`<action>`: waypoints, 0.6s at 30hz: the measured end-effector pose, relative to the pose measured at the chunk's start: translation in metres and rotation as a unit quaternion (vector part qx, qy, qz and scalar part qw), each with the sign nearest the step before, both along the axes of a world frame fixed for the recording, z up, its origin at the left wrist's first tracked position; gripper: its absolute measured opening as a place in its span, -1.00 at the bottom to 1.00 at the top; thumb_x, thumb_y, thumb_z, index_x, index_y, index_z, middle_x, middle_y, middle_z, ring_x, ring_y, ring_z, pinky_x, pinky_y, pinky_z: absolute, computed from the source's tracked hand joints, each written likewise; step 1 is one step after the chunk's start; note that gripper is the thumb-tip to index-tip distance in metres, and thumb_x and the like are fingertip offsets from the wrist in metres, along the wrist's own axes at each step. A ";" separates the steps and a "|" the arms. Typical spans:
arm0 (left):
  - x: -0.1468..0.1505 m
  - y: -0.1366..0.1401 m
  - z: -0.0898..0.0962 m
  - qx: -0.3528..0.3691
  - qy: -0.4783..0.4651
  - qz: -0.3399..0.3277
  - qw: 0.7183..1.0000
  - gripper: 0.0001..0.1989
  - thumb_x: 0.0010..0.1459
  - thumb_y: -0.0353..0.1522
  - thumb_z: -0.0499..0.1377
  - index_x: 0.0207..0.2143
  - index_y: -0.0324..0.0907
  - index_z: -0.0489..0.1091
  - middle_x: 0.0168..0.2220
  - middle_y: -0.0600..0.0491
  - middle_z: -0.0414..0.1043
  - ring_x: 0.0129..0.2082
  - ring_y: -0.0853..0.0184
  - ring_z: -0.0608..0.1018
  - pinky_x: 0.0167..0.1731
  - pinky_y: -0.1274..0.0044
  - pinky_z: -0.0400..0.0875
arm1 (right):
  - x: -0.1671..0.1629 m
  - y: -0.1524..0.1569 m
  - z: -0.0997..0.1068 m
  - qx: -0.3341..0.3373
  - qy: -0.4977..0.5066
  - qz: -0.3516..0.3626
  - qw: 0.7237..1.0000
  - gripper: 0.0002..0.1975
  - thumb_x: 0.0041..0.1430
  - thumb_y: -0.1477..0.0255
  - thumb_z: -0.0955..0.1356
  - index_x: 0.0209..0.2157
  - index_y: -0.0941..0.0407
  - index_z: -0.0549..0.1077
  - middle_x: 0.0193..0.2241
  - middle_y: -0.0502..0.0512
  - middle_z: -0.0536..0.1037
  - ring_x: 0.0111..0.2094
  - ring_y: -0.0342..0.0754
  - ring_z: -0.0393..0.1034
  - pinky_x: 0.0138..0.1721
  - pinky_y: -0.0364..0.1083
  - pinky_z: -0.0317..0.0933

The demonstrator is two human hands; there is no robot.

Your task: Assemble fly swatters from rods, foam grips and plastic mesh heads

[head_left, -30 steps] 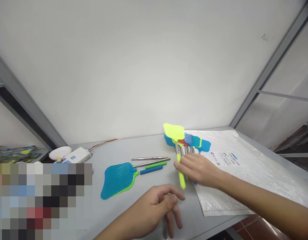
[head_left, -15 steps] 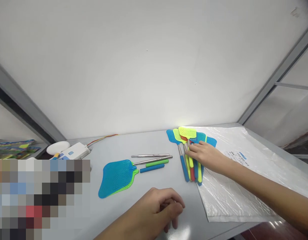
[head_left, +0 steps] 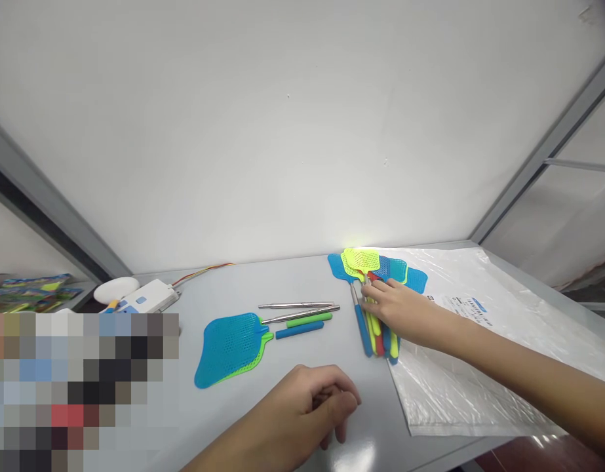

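Note:
My right hand [head_left: 393,305] reaches over a fanned bunch of fly swatters, fingers bent and closed around the shaft of the top yellow fly swatter [head_left: 362,259]. Its head lies over a blue swatter head [head_left: 336,265]; more blue, teal and red heads show to the right. Blue, yellow and red handles point toward me below the hand. Near the table's front, my left hand [head_left: 326,406] is loosely curled with nothing visible in it. Left of the bunch lie a loose blue swatter head [head_left: 231,347] over a green one [head_left: 255,362].
Metal rods [head_left: 296,305], a green grip tube [head_left: 309,320] and a blue grip tube [head_left: 299,330] lie mid-table. A clear plastic bag [head_left: 444,393] covers the right side, partly under the swatters. A white box [head_left: 152,298] with wires stands left. A white wall [head_left: 287,164] closes the back.
My right hand has shifted slightly left, and the top yellow swatter has moved left with it, uncovering more of the dark blue head. My left hand has barely moved.

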State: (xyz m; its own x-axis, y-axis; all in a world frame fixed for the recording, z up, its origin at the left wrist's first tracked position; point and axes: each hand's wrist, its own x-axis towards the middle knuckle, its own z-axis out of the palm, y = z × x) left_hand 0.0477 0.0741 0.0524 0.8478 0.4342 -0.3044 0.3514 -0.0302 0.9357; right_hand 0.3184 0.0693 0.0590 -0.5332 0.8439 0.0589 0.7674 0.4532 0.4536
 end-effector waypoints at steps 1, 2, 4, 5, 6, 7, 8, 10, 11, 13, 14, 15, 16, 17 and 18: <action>0.000 0.000 0.001 0.000 0.001 0.000 1.000 -0.71 0.28 -0.18 0.02 -0.22 -0.16 0.42 -0.46 0.12 0.44 -0.51 0.43 0.39 -0.49 0.60 0.25 | -0.002 -0.001 0.001 -0.007 0.007 -0.002 1.000 -0.78 0.20 0.58 0.30 -0.15 0.16 0.52 -0.10 0.26 0.46 -0.13 0.11 0.35 -0.21 0.01 0.16; 0.000 0.000 0.001 0.000 0.001 0.000 1.000 -0.71 0.28 -0.17 0.02 -0.22 -0.17 0.42 -0.46 0.12 0.44 -0.51 0.43 0.39 -0.49 0.60 0.25 | -0.004 -0.001 0.002 -0.018 0.013 -0.006 1.000 -0.79 0.21 0.58 0.29 -0.18 0.16 0.53 -0.13 0.24 0.47 -0.14 0.10 0.35 -0.19 0.02 0.16; 0.000 -0.001 0.003 0.002 -0.001 0.001 1.000 -0.71 0.28 -0.17 0.02 -0.23 -0.17 0.42 -0.47 0.12 0.44 -0.50 0.44 0.39 -0.47 0.60 0.26 | -0.007 -0.002 0.003 -0.046 0.020 -0.017 0.999 -0.81 0.21 0.59 0.28 -0.24 0.15 0.52 -0.24 0.19 0.49 -0.19 0.07 0.36 -0.18 0.02 0.16; 0.000 -0.001 0.004 0.003 -0.002 0.002 1.000 -0.70 0.28 -0.17 0.02 -0.23 -0.17 0.42 -0.47 0.12 0.43 -0.50 0.44 0.39 -0.47 0.60 0.26 | -0.009 -0.002 0.004 -0.057 0.022 -0.023 0.998 -0.82 0.20 0.60 0.28 -0.27 0.15 0.52 -0.29 0.16 0.49 -0.21 0.06 0.36 -0.18 0.02 0.16; 0.000 -0.001 0.005 0.003 -0.002 0.003 1.000 -0.70 0.28 -0.17 0.02 -0.23 -0.17 0.42 -0.47 0.12 0.43 -0.50 0.44 0.39 -0.47 0.60 0.26 | -0.010 -0.003 0.005 -0.062 0.023 -0.028 0.997 -0.83 0.19 0.60 0.28 -0.30 0.15 0.51 -0.32 0.15 0.48 -0.23 0.06 0.36 -0.18 0.02 0.15; 0.000 -0.001 0.006 0.003 -0.001 0.005 1.000 -0.70 0.28 -0.16 0.02 -0.23 -0.18 0.42 -0.48 0.13 0.42 -0.50 0.44 0.39 -0.47 0.60 0.26 | -0.012 -0.004 0.005 -0.064 0.022 -0.029 0.997 -0.84 0.18 0.61 0.29 -0.31 0.15 0.50 -0.33 0.14 0.48 -0.23 0.06 0.36 -0.18 0.03 0.15; 0.000 -0.001 0.007 0.004 -0.002 0.007 1.000 -0.70 0.28 -0.16 0.02 -0.23 -0.18 0.42 -0.48 0.13 0.41 -0.50 0.44 0.39 -0.47 0.60 0.26 | -0.013 -0.005 0.005 -0.063 0.021 -0.029 0.997 -0.85 0.17 0.61 0.29 -0.33 0.15 0.49 -0.34 0.14 0.48 -0.24 0.06 0.36 -0.18 0.03 0.14; 0.000 -0.001 0.008 0.006 -0.006 0.011 1.000 -0.69 0.28 -0.16 0.02 -0.23 -0.18 0.42 -0.49 0.13 0.41 -0.50 0.44 0.38 -0.48 0.61 0.26 | -0.015 -0.007 0.003 -0.059 0.018 -0.028 0.998 -0.86 0.16 0.62 0.29 -0.35 0.15 0.47 -0.35 0.13 0.48 -0.26 0.06 0.36 -0.19 0.03 0.13; 0.000 -0.001 0.008 0.008 -0.009 0.013 1.000 -0.69 0.28 -0.16 0.02 -0.23 -0.18 0.42 -0.49 0.13 0.41 -0.49 0.43 0.38 -0.48 0.61 0.26 | -0.016 -0.008 0.002 -0.056 0.016 -0.028 0.998 -0.86 0.15 0.62 0.29 -0.35 0.15 0.46 -0.36 0.13 0.48 -0.28 0.05 0.35 -0.20 0.02 0.12; -0.001 -0.001 0.007 0.008 -0.014 0.015 1.000 -0.69 0.27 -0.15 0.03 -0.24 -0.18 0.43 -0.49 0.13 0.41 -0.50 0.43 0.38 -0.49 0.61 0.26 | -0.017 -0.010 0.001 -0.051 0.014 -0.030 0.998 -0.87 0.15 0.62 0.29 -0.36 0.15 0.44 -0.36 0.13 0.48 -0.30 0.05 0.35 -0.21 0.02 0.11; -0.001 -0.001 0.007 0.004 -0.015 0.016 1.000 -0.68 0.27 -0.14 0.03 -0.24 -0.18 0.43 -0.49 0.13 0.41 -0.51 0.44 0.38 -0.50 0.61 0.25 | -0.017 -0.011 0.001 -0.049 0.016 -0.030 0.998 -0.88 0.15 0.62 0.29 -0.36 0.15 0.43 -0.36 0.13 0.48 -0.30 0.04 0.35 -0.21 0.02 0.11; -0.001 -0.001 0.006 0.000 -0.016 0.017 1.000 -0.68 0.27 -0.14 0.04 -0.23 -0.17 0.43 -0.49 0.13 0.41 -0.51 0.44 0.38 -0.50 0.61 0.25 | -0.017 -0.011 0.001 -0.050 0.021 -0.028 0.998 -0.88 0.15 0.62 0.30 -0.36 0.14 0.43 -0.36 0.13 0.48 -0.30 0.05 0.36 -0.20 0.02 0.11; -0.002 -0.001 0.006 -0.004 -0.018 0.018 1.000 -0.68 0.27 -0.14 0.04 -0.23 -0.17 0.43 -0.48 0.13 0.41 -0.52 0.44 0.38 -0.51 0.62 0.25 | -0.017 -0.012 0.001 -0.052 0.029 -0.026 0.998 -0.88 0.14 0.62 0.30 -0.36 0.14 0.43 -0.37 0.12 0.48 -0.29 0.04 0.36 -0.18 0.02 0.11; -0.002 -0.002 0.006 -0.004 -0.018 0.017 1.000 -0.69 0.27 -0.14 0.04 -0.23 -0.17 0.42 -0.48 0.13 0.41 -0.52 0.45 0.38 -0.52 0.63 0.24 | -0.016 -0.012 0.003 -0.053 0.039 -0.024 0.998 -0.87 0.13 0.63 0.30 -0.36 0.14 0.43 -0.38 0.11 0.48 -0.29 0.04 0.36 -0.17 0.02 0.11; -0.003 -0.002 0.007 0.003 -0.018 0.016 1.000 -0.69 0.27 -0.14 0.05 -0.23 -0.17 0.43 -0.48 0.13 0.42 -0.53 0.45 0.38 -0.53 0.63 0.24 | -0.016 -0.012 0.004 -0.053 0.049 -0.021 0.997 -0.86 0.12 0.65 0.30 -0.36 0.14 0.42 -0.38 0.11 0.48 -0.29 0.04 0.37 -0.15 0.02 0.11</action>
